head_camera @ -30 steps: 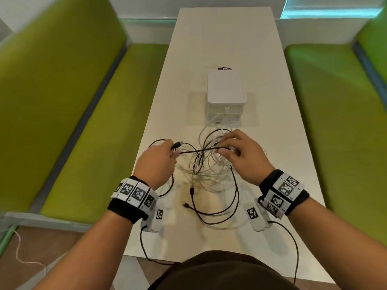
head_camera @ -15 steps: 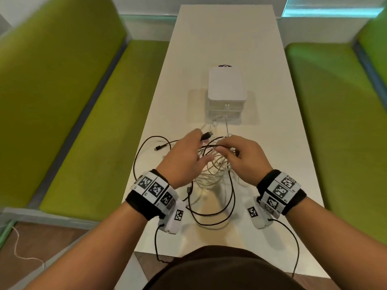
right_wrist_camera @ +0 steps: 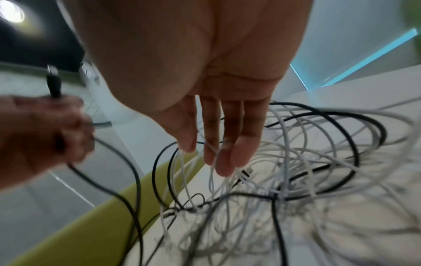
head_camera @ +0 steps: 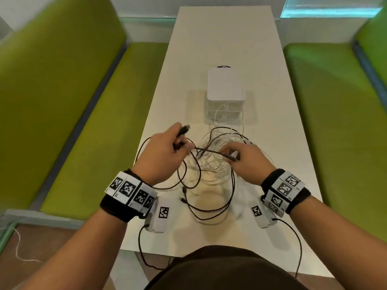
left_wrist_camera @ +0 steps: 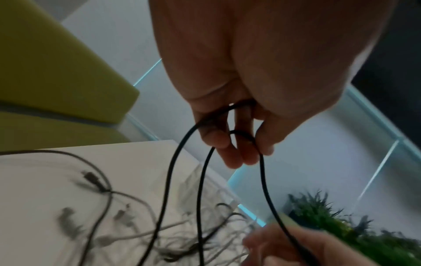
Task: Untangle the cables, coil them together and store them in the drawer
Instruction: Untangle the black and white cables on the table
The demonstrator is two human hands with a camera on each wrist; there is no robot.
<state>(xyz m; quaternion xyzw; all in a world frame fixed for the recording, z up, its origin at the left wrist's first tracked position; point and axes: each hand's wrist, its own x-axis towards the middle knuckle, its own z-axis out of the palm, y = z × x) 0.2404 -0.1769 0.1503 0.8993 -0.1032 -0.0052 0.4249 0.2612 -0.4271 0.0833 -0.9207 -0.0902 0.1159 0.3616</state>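
A tangle of white and black cables (head_camera: 213,166) lies on the white table (head_camera: 222,38) in front of me. My left hand (head_camera: 180,141) is raised over its left side, fingers curled round a black cable (head_camera: 211,152) whose plug (head_camera: 184,129) sticks out past the thumb. The left wrist view shows loops of that black cable (left_wrist_camera: 170,171) running through the curled fingers (left_wrist_camera: 241,154). The strand runs rightward to my right hand (head_camera: 232,155), which pinches it above the tangle. In the right wrist view, its fingers (right_wrist_camera: 227,162) reach down among white loops (right_wrist_camera: 296,144).
A small white drawer unit (head_camera: 225,84) stands just beyond the tangle, and a white cable drapes across its closed drawer fronts (head_camera: 226,116). Green benches (head_camera: 94,122) flank the table on both sides. Loose cable ends (head_camera: 184,191) lie toward the near edge.
My left hand has drawn back to the left and up with the black plug, stretching a black strand between both hands. The right hand has stayed over the tangle.
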